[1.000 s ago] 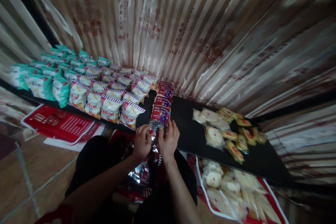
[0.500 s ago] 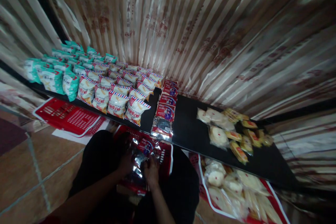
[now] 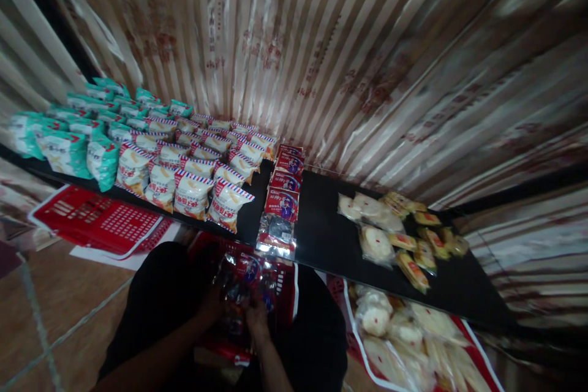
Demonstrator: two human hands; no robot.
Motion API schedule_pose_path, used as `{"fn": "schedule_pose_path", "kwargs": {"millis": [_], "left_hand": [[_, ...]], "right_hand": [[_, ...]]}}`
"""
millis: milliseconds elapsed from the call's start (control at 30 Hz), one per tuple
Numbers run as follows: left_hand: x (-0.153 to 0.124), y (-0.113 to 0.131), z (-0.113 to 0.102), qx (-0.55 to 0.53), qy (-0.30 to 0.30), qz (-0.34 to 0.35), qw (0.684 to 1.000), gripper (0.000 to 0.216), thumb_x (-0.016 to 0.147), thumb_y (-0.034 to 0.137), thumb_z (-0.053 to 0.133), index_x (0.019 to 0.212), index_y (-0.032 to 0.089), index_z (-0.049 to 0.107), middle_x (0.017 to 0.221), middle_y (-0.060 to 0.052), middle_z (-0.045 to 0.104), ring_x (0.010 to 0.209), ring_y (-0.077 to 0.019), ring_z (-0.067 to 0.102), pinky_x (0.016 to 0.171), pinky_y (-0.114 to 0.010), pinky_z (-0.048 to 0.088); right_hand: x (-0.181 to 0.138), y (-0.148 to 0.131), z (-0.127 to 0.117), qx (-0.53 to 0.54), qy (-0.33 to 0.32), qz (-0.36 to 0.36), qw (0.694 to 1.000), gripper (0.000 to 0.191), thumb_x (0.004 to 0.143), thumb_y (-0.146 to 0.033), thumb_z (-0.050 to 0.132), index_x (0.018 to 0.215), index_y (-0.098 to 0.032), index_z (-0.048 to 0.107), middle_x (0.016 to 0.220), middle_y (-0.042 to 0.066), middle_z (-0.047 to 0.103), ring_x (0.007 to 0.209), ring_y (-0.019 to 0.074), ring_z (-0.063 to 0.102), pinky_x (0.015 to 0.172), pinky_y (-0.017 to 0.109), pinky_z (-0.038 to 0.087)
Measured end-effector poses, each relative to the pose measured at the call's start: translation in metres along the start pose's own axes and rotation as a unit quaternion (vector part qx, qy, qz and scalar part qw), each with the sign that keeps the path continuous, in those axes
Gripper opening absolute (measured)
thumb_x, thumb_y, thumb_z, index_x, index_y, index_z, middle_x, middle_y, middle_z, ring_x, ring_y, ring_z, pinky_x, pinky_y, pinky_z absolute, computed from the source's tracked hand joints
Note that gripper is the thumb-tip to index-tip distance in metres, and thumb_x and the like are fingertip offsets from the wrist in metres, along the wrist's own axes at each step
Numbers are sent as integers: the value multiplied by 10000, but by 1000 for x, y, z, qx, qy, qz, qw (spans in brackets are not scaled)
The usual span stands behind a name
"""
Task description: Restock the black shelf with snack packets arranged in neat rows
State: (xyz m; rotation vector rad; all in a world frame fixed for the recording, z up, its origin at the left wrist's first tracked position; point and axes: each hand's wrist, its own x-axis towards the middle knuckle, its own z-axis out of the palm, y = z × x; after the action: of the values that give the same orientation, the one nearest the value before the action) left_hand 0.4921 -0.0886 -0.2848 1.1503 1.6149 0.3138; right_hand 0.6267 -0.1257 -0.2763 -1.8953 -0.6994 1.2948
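Note:
Between my knees, in dim light, a red-and-silver snack packet point(image 3: 248, 268) lies over a red basket point(image 3: 288, 294). My left hand point(image 3: 214, 304) grips the left side of the packet, its fingers partly lost in shadow. At the lower right side, my right hand point(image 3: 256, 318) has its fingers closed on the packet's edge. Other shiny packets appear under the hands, too dark to separate. Just beyond, a column of overlapping packets of the same kind point(image 3: 281, 205) lies on a black shelf point(image 3: 316, 220).
White snack bags with striped tops point(image 3: 193, 195) and teal bags point(image 3: 64, 150) stand in rows on the left. Round white packaged cakes point(image 3: 377, 244) and yellow packets point(image 3: 412, 269) lie right. Red baskets point(image 3: 98, 220) sit below the shelf; a striped curtain point(image 3: 285, 61) hangs behind.
The view has shifted slightly, so the shelf goods appear lower and further left. Both hands stay at the packet over the basket; the right hand's fingers have moved slightly on it.

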Motion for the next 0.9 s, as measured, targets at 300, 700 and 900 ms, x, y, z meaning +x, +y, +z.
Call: {"fn": "schedule_pose_path", "kwargs": {"millis": [300, 700, 900], "left_hand": [[-19, 8, -12, -162, -32, -58, 985, 393, 508, 504, 732, 643, 173, 567, 641, -19, 629, 741, -241, 631, 720, -340, 477], [-90, 26, -52, -385, -94, -34, 918, 606, 322, 555, 822, 735, 172, 598, 701, -34, 657, 685, -207, 616, 685, -332, 481], [-98, 34, -60, -351, -143, 45, 924, 606, 371, 587, 803, 746, 168, 578, 755, -39, 660, 749, -208, 618, 735, -321, 472]], "right_hand": [[-29, -39, -9, 134, -32, 72, 988, 262, 609, -366, 623, 802, -193, 659, 612, 18, 663, 584, 212, 654, 570, 314, 507], [-88, -89, -27, 163, -193, -16, 967, 351, 649, -344, 679, 968, -200, 656, 800, 0, 701, 726, 167, 636, 673, 258, 463], [-100, -95, -44, 81, -191, -111, 972, 382, 732, -539, 631, 857, -179, 651, 774, 13, 678, 728, 174, 612, 683, 263, 458]]}}
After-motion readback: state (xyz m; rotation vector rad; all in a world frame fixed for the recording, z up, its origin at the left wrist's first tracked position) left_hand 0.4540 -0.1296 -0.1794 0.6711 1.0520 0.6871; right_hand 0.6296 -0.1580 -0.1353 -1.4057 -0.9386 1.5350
